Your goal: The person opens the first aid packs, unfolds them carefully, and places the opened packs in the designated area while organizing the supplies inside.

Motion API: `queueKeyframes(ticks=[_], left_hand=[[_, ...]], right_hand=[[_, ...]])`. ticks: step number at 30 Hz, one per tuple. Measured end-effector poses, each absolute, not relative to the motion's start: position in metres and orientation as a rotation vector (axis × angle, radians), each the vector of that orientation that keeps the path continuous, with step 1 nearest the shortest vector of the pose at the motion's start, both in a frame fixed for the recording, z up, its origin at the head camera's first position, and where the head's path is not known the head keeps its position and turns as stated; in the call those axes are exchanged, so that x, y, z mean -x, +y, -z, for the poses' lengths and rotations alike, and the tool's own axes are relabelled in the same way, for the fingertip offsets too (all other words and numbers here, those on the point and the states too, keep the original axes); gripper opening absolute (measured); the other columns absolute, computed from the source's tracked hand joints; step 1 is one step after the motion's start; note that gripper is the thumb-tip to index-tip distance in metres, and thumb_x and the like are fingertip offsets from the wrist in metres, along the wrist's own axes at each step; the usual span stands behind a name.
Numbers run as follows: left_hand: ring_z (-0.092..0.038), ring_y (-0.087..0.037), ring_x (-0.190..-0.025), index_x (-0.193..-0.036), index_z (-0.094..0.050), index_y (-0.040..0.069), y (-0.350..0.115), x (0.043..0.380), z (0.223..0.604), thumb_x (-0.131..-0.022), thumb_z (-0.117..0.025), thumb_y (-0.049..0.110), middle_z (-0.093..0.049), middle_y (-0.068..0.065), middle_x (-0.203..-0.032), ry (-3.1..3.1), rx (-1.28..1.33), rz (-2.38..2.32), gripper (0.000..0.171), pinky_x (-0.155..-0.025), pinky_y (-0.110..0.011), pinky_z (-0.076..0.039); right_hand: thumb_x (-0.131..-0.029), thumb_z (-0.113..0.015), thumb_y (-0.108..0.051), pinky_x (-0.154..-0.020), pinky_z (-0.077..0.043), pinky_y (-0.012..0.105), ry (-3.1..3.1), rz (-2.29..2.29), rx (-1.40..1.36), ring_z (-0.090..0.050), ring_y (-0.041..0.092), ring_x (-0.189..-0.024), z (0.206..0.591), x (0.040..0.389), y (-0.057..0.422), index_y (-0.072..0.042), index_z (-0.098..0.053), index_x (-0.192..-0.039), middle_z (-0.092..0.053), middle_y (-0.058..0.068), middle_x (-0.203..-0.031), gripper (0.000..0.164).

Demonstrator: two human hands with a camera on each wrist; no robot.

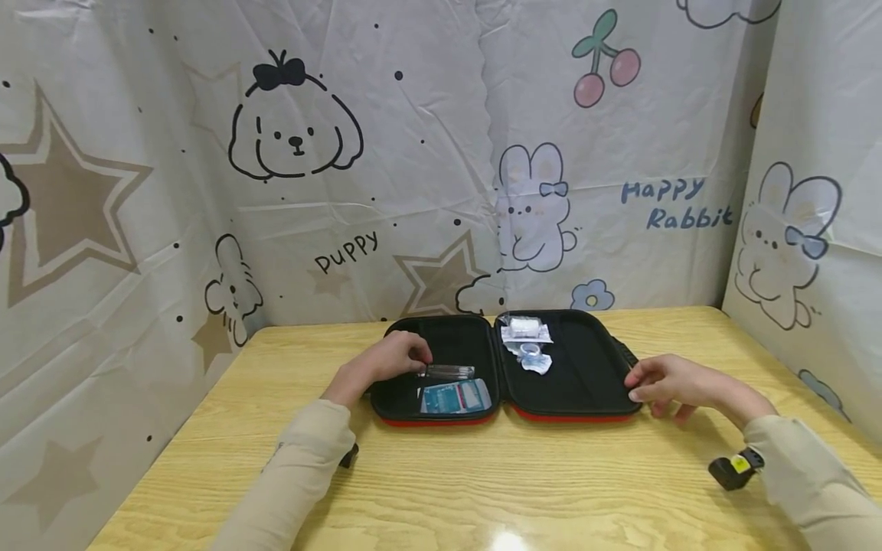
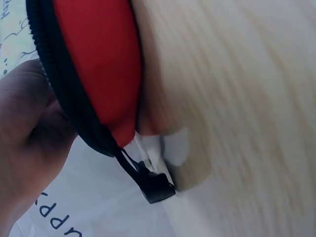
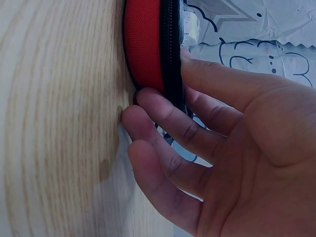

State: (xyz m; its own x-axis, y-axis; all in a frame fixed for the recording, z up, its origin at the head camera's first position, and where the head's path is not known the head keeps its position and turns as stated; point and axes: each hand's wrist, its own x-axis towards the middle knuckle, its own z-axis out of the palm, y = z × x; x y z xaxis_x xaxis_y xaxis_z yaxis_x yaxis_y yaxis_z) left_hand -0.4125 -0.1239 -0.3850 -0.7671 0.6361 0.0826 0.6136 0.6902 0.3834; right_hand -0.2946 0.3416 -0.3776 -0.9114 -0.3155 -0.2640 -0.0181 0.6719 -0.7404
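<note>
A zip case with black lining and a red outside lies unfolded on the table, with its left half (image 1: pixel 455 337) and right half (image 1: pixel 586 367) side by side. My left hand (image 1: pixel 391 358) reaches over the left rim, fingertips pinching the left end of a slim clear plastic packet (image 1: pixel 451 372). In the left wrist view the case wall hides those fingertips. Below the packet lies a blue and white card-like packet (image 1: pixel 455 397). At the right edge, my right hand (image 1: pixel 678 385) grips the case rim, thumb on the inside and fingers bent under the red side (image 3: pixel 143 44).
A wrapped white roll (image 1: pixel 525 328) and a small clear-wrapped item (image 1: pixel 534 358) sit in the right half's upper left. A black strap (image 2: pixel 155 187) hangs off the case's left end. Behind the wooden table (image 1: pixel 482 482) rises a printed cloth wall (image 1: pixel 427 184).
</note>
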Motion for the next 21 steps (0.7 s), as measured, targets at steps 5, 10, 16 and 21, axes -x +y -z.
queueKeyframes(ticks=[5, 10, 16, 21], left_hand=[[-0.058, -0.011, -0.083, -0.095, -0.070, 0.010, -0.121, 0.411, 0.383, -0.083, -0.068, 0.004, -0.066, 0.002, -0.090, 2.810, -0.999, -0.734, 0.013, -0.078, -0.030, -0.050], [-0.059, -0.012, -0.086, -0.102, -0.068, 0.005, -0.121, 0.408, 0.379, -0.085, -0.066, 0.005, -0.066, -0.002, -0.093, 2.733, -0.969, -0.906, 0.017, -0.082, -0.031, -0.049], [-0.059, -0.013, -0.089, -0.108, -0.066, 0.003, -0.121, 0.404, 0.376, -0.087, -0.063, 0.008, -0.066, -0.004, -0.097, 2.707, -0.954, -0.942, 0.021, -0.084, -0.033, -0.048], [-0.057, -0.014, -0.088, -0.106, -0.065, 0.006, -0.119, 0.402, 0.373, -0.087, -0.063, 0.010, -0.064, -0.004, -0.098, 2.812, -0.832, -0.831, 0.019, -0.084, -0.034, -0.047]], right_hand=[[-0.087, -0.066, -0.023, -0.048, -0.050, 0.037, 2.516, 1.107, 0.254, -0.060, 0.022, -0.067, 0.377, 0.295, 0.340, 0.001, -0.053, -0.115, -0.061, 0.006, -0.086, 0.039], [-0.087, -0.066, -0.023, -0.048, -0.050, 0.036, 2.514, 1.111, 0.248, -0.061, 0.022, -0.067, 0.377, 0.295, 0.340, 0.002, -0.053, -0.115, -0.061, 0.006, -0.087, 0.040], [-0.087, -0.066, -0.023, -0.048, -0.050, 0.036, 2.512, 1.111, 0.242, -0.061, 0.022, -0.068, 0.376, 0.295, 0.340, 0.002, -0.053, -0.115, -0.062, 0.005, -0.088, 0.039], [-0.087, -0.066, -0.022, -0.048, -0.050, 0.036, 2.508, 1.111, 0.237, -0.061, 0.022, -0.068, 0.376, 0.295, 0.340, 0.001, -0.053, -0.115, -0.062, 0.005, -0.088, 0.039]])
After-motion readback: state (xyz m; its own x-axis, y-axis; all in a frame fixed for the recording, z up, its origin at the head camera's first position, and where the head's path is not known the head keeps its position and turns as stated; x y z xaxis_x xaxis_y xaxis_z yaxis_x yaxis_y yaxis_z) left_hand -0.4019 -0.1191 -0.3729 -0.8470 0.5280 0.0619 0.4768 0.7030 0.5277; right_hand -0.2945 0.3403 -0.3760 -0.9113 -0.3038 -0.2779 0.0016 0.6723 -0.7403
